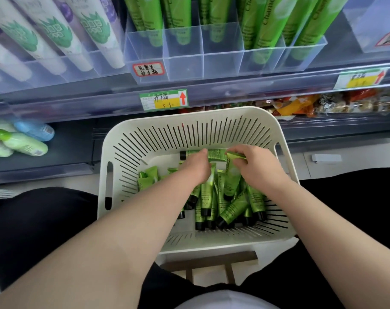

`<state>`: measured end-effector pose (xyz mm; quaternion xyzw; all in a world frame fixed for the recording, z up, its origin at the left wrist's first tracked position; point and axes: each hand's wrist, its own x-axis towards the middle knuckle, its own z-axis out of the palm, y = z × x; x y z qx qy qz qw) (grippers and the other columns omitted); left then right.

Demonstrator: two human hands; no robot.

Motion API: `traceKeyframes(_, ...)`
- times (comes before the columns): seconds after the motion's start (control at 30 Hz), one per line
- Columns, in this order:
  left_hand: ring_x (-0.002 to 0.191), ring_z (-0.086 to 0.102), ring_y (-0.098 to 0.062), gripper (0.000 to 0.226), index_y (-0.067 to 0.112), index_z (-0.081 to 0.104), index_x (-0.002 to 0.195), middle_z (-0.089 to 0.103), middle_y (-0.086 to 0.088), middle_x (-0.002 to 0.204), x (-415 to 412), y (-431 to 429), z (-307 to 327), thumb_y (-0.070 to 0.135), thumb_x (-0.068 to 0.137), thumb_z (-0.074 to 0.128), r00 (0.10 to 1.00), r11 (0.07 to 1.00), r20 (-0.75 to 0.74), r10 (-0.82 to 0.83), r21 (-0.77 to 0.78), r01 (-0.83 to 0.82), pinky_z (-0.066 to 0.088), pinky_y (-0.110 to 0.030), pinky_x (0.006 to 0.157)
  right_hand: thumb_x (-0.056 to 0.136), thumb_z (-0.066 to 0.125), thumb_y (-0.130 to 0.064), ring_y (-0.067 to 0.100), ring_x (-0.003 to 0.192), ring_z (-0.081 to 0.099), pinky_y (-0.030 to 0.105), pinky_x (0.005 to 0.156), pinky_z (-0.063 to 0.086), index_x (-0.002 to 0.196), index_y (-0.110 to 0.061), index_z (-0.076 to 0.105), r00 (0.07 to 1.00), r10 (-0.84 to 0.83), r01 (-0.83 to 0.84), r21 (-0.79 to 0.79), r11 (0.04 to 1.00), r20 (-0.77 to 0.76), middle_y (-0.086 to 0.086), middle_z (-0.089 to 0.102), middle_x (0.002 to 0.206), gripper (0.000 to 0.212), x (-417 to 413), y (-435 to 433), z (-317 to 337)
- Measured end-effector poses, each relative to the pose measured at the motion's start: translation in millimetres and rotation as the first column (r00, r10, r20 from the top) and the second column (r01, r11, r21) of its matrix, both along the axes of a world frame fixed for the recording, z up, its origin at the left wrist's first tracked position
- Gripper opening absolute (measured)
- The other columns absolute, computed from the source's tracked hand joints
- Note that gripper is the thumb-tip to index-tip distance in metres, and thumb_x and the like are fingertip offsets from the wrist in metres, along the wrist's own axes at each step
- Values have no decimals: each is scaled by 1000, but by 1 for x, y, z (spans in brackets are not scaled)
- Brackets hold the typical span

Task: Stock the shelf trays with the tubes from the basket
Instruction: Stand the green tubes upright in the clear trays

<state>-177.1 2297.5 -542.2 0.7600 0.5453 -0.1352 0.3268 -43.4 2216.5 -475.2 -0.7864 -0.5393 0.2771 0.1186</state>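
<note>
A: Count, big to small?
B: 1 clear plastic divided shelf tray [223, 56]; 1 white slotted plastic basket [189, 130]; 2 hands.
A: Stock?
B: The glossy green plastic tubes [234, 208] have black caps and lie heaped in the basket, too overlapped to count. Fingers of the left hand [197, 168] curl round 1; the right hand [254, 167] pinches 1.

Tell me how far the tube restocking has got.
Done: green tubes already stand in several compartments of the clear shelf tray. In hand: the left hand and right hand each grip a green tube in the basket. Left: front compartments sit empty, and many tubes remain in the basket.

Left hand [196, 167] and right hand [256, 166] grip green tubes [217, 154] in the basket [189, 134].
</note>
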Motion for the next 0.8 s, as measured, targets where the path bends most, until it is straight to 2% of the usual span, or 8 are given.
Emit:
traceKeyframes(0.13, 123, 51, -27, 48, 13, 43, 141, 50, -10, 139, 8, -1, -5, 9, 95, 55, 996, 1000, -83, -28, -10, 28, 46, -34, 93, 93, 55, -19, 17, 96, 59, 28, 69, 47, 121, -29, 61, 998, 11, -14, 59, 998, 54, -5, 67, 110, 29, 4, -6, 3)
traceKeyframes(0.23, 114, 58, -24, 38, 14, 60, 127, 59, -7, 128, 6, -4, -6, 10, 90, 64, 977, 993, -175, -120, -8, 120, 48, -30, 88, 93, 57, -22, 18, 99, 57, 31, 73, 48, 117, -26, 61, 997, 28, -33, 60, 998, 76, -5, 67, 104, 25, 3, -8, 2)
traceKeyframes(0.33, 99, 61, -20, 28, 14, 66, 115, 63, -5, 116, 0, -5, 1, 14, 87, 69, 970, 992, -207, -125, -28, 122, 51, -26, 79, 93, 57, -24, 18, 99, 57, 31, 72, 49, 116, -27, 61, 996, 40, -45, 63, 997, 76, -6, 68, 102, 24, 3, -9, 0)
traceKeyframes(0.4, 98, 62, -21, 29, 13, 65, 116, 63, -5, 116, -6, -3, 8, 17, 88, 69, 981, 995, -172, -87, -61, 78, 51, -28, 78, 93, 57, -24, 19, 97, 58, 30, 72, 49, 117, -26, 62, 996, 44, -50, 73, 996, 75, -5, 69, 102, 25, 2, -9, 0)
traceKeyframes(0.53, 100, 64, -26, 37, 10, 62, 121, 62, -9, 120, -23, -2, 22, 19, 86, 72, 1000, 984, -27, 5, -176, -10, 54, -37, 90, 94, 56, -22, 19, 94, 62, 29, 75, 50, 121, -25, 61, 993, 76, -83, 82, 993, 86, -5, 68, 106, 28, -6, -9, 3)
traceKeyframes(0.6, 99, 64, -24, 38, 11, 63, 121, 62, -8, 122, -32, -3, 31, 19, 86, 73, 999, 983, 17, 34, -181, -30, 53, -35, 90, 94, 56, -22, 19, 95, 62, 32, 78, 52, 120, -25, 61, 991, 95, -103, 85, 991, 94, -5, 68, 109, 27, -11, -10, 6)
traceKeyframes(0.7, 107, 59, -22, 38, 14, 64, 123, 62, -5, 125, -41, -4, 48, 20, 87, 72, 990, 995, 120, 71, -81, -61, 45, -30, 91, 93, 56, -21, 18, 98, 61, 35, 80, 52, 118, -26, 61, 988, 107, -120, 113, 986, 114, -6, 67, 112, 26, -16, -11, 17)
traceKeyframes(0.8, 105, 60, -20, 27, 19, 69, 114, 66, 0, 114, -47, -4, 76, 22, 87, 71, 970, 995, 236, 50, 70, -68, 45, -32, 92, 93, 56, -20, 17, 100, 60, 37, 82, 52, 115, -26, 62, 985, 93, -119, 181, 976, 147, -6, 66, 111, 24, -18, -11, 33)
